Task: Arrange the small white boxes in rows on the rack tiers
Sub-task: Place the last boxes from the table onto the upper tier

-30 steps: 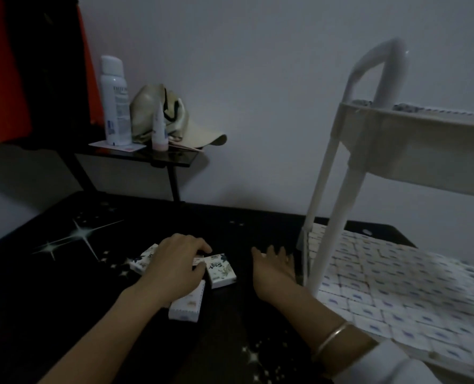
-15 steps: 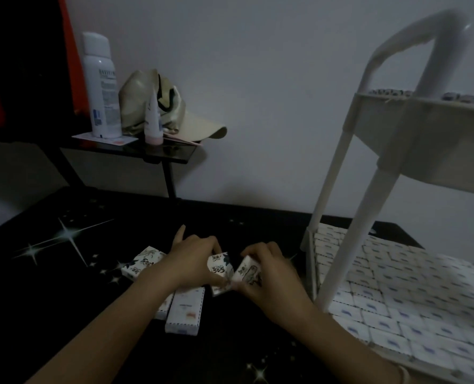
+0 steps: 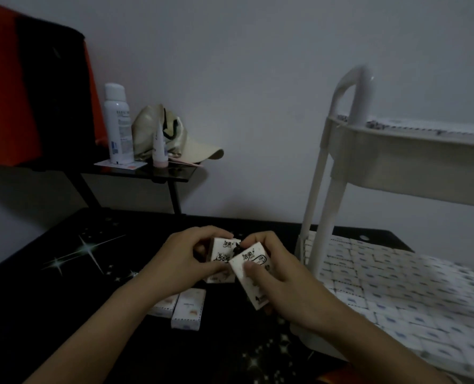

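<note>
Head view: the left hand [image 3: 184,263] is gripping a printed white box [image 3: 221,252] between its thumb and curled fingers. The right hand [image 3: 285,284] is pinching a second box [image 3: 248,275], thumb on its face, with the long axis tilting back toward the person. The two boxes are touching above the black table [image 3: 64,314]. The rack's lower tier [image 3: 306,338], already carrying rows, is lying to the right, just beside the right hand, judged the nearer. Two spare boxes [image 3: 188,309] are lying below the left wrist.
</note>
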Available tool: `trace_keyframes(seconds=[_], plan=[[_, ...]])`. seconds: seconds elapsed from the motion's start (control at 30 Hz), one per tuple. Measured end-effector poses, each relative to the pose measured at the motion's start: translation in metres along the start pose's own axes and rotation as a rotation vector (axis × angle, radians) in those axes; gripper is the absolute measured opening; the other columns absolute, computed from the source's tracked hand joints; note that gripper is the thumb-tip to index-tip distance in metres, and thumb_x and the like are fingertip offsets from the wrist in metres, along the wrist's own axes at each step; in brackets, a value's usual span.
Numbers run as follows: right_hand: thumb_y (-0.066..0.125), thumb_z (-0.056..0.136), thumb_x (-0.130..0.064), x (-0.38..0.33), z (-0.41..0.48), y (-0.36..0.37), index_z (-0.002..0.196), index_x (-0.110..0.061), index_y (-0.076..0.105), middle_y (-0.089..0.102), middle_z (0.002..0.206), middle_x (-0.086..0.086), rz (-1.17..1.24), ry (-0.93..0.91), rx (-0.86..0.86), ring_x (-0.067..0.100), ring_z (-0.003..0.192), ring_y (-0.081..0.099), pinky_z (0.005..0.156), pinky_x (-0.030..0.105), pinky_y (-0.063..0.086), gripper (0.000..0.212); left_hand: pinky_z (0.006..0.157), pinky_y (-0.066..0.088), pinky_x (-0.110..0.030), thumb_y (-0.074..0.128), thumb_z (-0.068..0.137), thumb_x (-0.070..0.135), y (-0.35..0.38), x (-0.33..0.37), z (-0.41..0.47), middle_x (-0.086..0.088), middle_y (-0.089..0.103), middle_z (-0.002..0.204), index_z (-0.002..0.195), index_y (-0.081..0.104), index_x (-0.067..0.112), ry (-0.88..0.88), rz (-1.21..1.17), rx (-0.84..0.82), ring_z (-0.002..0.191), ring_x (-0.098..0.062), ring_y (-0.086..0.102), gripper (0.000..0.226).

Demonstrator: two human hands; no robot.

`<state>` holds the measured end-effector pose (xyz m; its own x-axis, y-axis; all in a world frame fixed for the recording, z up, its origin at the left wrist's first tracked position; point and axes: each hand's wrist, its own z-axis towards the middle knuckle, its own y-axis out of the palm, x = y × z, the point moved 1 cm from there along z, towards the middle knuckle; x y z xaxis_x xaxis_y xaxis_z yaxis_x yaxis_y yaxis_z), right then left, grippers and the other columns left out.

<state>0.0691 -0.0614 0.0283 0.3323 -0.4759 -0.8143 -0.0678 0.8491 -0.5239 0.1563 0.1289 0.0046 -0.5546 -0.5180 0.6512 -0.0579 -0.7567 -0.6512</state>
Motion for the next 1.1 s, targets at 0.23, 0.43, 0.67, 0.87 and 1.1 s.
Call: trace_keyframes(seconds=[0.23, 0.43, 0.67, 0.87, 1.1], plan=[[0.036, 0.103, -0.028, -0.039, -0.041, -0.04, 0.117, -0.041, 0.049, 0.063, 0.103, -0.01, 0.034, -0.087, 0.011, 0.008, 0.093, 0.062, 0.082, 0.032, 0.052, 0.023, 0.064, 0.054, -0.02, 0.08, 0.075, 0.022, -0.036, 0.092, -0.028, 0.015, 0.071, 0.093, 0.11, 0.067, 0.043, 0.108, -0.093, -0.004, 0.081, -0.004, 0.067, 0.043], [0.05, 0.096, -0.032, -0.071, -0.087, -0.087, 0.104, -0.045, 0.057, 0.065, 0.088, -0.004, -0.039, -0.227, 0.11, 0.023, 0.08, 0.062, 0.072, 0.044, 0.053, 0.016, 0.069, 0.05, -0.016, 0.074, 0.074, 0.041, -0.048, 0.172, -0.033, 0.016, 0.07, 0.096, 0.11, 0.065, 0.047, 0.261, -0.017, 0.015, 0.086, -0.002, 0.065, 0.038], [0.067, 0.066, -0.054, -0.102, -0.134, -0.173, 0.084, -0.033, 0.064, 0.07, 0.086, -0.009, -0.277, -0.256, 0.304, 0.006, 0.059, 0.053, 0.06, 0.032, 0.05, 0.028, 0.06, 0.049, -0.015, 0.074, 0.077, 0.039, -0.025, 0.258, 0.008, 0.017, 0.07, 0.089, 0.106, 0.067, 0.039, 0.415, -0.034, 0.052, 0.076, -0.003, 0.065, 0.03], [0.067, 0.07, -0.048, -0.109, -0.164, -0.249, 0.079, -0.017, 0.06, 0.074, 0.085, -0.007, -0.389, -0.244, 0.52, 0.025, 0.071, 0.069, 0.063, 0.049, 0.058, 0.033, 0.07, 0.057, -0.032, 0.07, 0.077, 0.023, 0.007, 0.332, 0.077, 0.011, 0.066, 0.093, 0.101, 0.06, 0.027, 0.442, -0.118, 0.117, 0.08, -0.008, 0.067, 0.027], [0.069, 0.082, -0.024, -0.115, -0.152, -0.336, 0.098, -0.017, 0.059, 0.071, 0.087, 0.0, -0.39, -0.117, 0.743, 0.017, 0.063, 0.071, 0.057, 0.032, 0.06, 0.02, 0.059, 0.037, -0.024, 0.066, 0.086, 0.029, 0.067, 0.382, 0.155, 0.008, 0.058, 0.081, 0.098, 0.06, 0.023, 0.486, 0.191, 0.074, 0.07, -0.01, 0.053, 0.015]])
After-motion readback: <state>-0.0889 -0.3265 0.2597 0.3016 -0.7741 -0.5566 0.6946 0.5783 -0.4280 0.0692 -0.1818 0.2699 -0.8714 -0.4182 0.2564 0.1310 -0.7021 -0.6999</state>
